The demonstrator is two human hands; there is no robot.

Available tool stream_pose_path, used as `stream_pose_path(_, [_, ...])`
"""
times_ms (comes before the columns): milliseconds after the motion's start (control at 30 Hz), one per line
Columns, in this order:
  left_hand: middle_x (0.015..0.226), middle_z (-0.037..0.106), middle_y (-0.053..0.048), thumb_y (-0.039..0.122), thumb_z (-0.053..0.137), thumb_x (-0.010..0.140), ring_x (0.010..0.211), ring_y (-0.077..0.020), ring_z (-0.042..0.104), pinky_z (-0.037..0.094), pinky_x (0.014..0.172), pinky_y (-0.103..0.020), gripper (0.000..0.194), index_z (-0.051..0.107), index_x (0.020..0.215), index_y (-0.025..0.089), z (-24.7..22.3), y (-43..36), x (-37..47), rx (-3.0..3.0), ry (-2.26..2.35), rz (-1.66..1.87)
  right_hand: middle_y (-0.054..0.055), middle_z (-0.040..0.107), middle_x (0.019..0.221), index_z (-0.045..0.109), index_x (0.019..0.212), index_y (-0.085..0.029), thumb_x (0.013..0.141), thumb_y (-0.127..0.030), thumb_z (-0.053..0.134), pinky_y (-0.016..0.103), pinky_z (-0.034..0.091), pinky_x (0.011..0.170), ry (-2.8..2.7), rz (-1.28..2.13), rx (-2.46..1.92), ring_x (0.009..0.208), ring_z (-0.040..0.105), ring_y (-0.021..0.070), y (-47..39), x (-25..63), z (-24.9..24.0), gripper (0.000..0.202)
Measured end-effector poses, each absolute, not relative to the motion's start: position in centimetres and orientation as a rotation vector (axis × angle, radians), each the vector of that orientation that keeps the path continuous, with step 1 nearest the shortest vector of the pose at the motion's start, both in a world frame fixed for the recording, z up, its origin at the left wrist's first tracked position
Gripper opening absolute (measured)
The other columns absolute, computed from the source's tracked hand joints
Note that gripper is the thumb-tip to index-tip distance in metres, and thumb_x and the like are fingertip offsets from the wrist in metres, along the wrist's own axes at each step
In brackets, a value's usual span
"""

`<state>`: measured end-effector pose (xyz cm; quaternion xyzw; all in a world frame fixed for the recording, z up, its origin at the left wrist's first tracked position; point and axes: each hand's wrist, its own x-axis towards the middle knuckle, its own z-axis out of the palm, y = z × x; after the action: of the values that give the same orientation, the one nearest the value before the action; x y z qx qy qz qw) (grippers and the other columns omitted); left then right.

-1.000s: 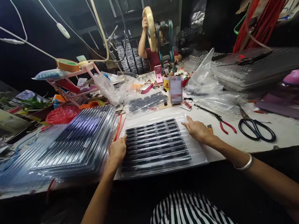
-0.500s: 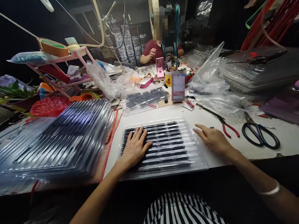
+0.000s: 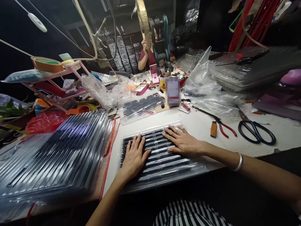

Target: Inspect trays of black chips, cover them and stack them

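Observation:
A clear plastic tray (image 3: 197,168) with rows of long black strips lies on the white table in front of me. My left hand (image 3: 133,157) rests flat on its left part, fingers spread over the strips. On the upper right part lies my right hand (image 3: 182,142), palm down with its fingers apart. Both hands press on the tray's top and hold nothing. Some strips are hidden beneath the hands. To the right of my right hand, a small orange-brown piece (image 3: 213,129) lies beside red-handled pliers (image 3: 221,122).
A tall stack of similar filled trays (image 3: 54,157) stands at the left. Black-handled scissors (image 3: 257,133) lie at the right. Behind are another tray (image 3: 141,105), a phone (image 3: 173,91), a yellow cup (image 3: 162,84) and plastic bags (image 3: 202,84). A person (image 3: 148,58) sits across the table.
My right hand has moved left from beside the tray onto its strips. The orange-brown piece now shows near the pliers. My left hand stays on the tray. The person opposite has raised a hand.

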<state>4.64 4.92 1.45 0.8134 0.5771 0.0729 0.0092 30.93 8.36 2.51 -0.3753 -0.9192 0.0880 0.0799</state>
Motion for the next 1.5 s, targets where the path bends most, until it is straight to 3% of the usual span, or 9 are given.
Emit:
stream_pose_path(167, [0.152,0.025,-0.01,0.044,0.04,0.091,0.14,-0.0271,0.016,0.015,0.111,-0.054,0.054,0.034,0.142,0.024,2.0,3.7,0.8,2.36,1.668,0.243,0.01,0.026,0.151,0.034,0.142,-0.02,0.093,-0.056,0.029,0.055,0.02,0.108,-2.633,0.175,-1.288,0.14,0.018,0.0293,6.6,32.3,1.0,0.061])
stream_pose_path(267, [0.152,0.026,-0.009,0.043,0.04,0.091,0.139,-0.0261,0.021,0.023,0.11,-0.051,0.052,0.038,0.139,0.024,1.4,1.2,-2.8,2.133,1.794,0.481,0.014,0.031,0.149,0.037,0.141,-0.016,0.094,-0.049,0.029,0.052,0.029,0.105,-2.37,0.108,-1.533,0.138,0.024,0.0296,4.7,34.1,-0.3,0.057])
stream_pose_path(433, [0.136,0.052,-0.008,0.045,0.047,0.086,0.129,-0.0227,0.041,0.03,0.11,-0.041,0.051,0.052,0.13,0.019,0.5,-1.3,-4.4,1.783,1.902,0.815,0.021,0.054,0.13,0.046,0.133,-0.008,0.092,-0.053,0.031,0.049,0.038,0.099,-2.013,0.159,-1.659,0.123,0.047,0.0324,4.4,34.5,-1.6,0.063])
stream_pose_path(533, [0.132,0.056,-0.007,0.045,0.05,0.083,0.127,-0.0237,0.045,0.03,0.11,-0.041,0.051,0.055,0.127,0.018,0.5,-1.1,-3.6,1.704,1.925,0.889,0.021,0.059,0.122,0.048,0.13,-0.009,0.091,-0.053,0.034,0.053,0.039,0.095,-1.953,0.165,-1.68,0.115,0.052,0.0349,5.4,33.9,-1.3,0.061])
stream_pose_path(667, [0.133,0.054,-0.007,0.044,0.047,0.086,0.129,-0.0226,0.042,0.029,0.111,-0.041,0.049,0.055,0.127,0.018,0.2,-1.2,-3.5,1.721,1.889,0.93,0.022,0.059,0.122,0.054,0.124,-0.008,0.089,-0.055,0.036,0.056,0.039,0.095,-1.865,0.226,-1.703,0.116,0.051,0.0372,5.7,33.7,-1.0,0.061])
stream_pose_path(833, [0.137,0.051,-0.008,0.042,0.043,0.089,0.132,-0.0211,0.038,0.026,0.112,-0.042,0.049,0.052,0.129,0.016,-0.3,-1.8,-3.7,1.766,1.877,0.92,0.02,0.052,0.133,0.05,0.13,-0.009,0.088,-0.054,0.04,0.047,0.042,0.1,-1.812,0.407,-1.643,0.123,0.049,0.0301,4.9,34.0,-0.7,0.061])
stream_pose_path(1067, [0.139,0.048,-0.009,0.04,0.038,0.093,0.134,-0.0197,0.035,0.026,0.113,-0.042,0.049,0.047,0.133,0.014,0.3,-2.2,-2.9,1.835,1.845,0.843,0.008,0.044,0.143,0.062,0.118,-0.022,0.08,-0.051,0.056,0.042,0.03,0.11,-1.362,1.086,-1.501,0.133,0.035,0.0284,4.7,34.1,1.1,0.049])
stream_pose_path(1300, [0.138,0.049,-0.008,0.036,0.038,0.093,0.133,-0.0189,0.037,0.026,0.113,-0.041,0.046,0.048,0.133,0.014,0.2,-2.4,-2.8,1.82,1.857,0.908,0.019,0.058,0.117,0.053,0.127,-0.007,0.079,-0.043,0.049,0.051,0.045,0.091,-1.766,0.766,-1.718,0.101,0.059,0.0333,8.9,35.6,1.3,0.06])
stream_pose_path(1500, [0.135,0.053,-0.008,0.037,0.042,0.091,0.132,-0.0212,0.039,0.028,0.112,-0.045,0.044,0.052,0.129,0.017,-0.2,-2.5,-3.4,1.819,1.817,0.974,0.016,0.062,0.101,0.064,0.105,-0.012,0.076,-0.032,0.053,0.047,0.045,0.091,-1.838,0.715,-1.683,0.092,0.061,0.0299,12.6,35.3,1.9,0.037])
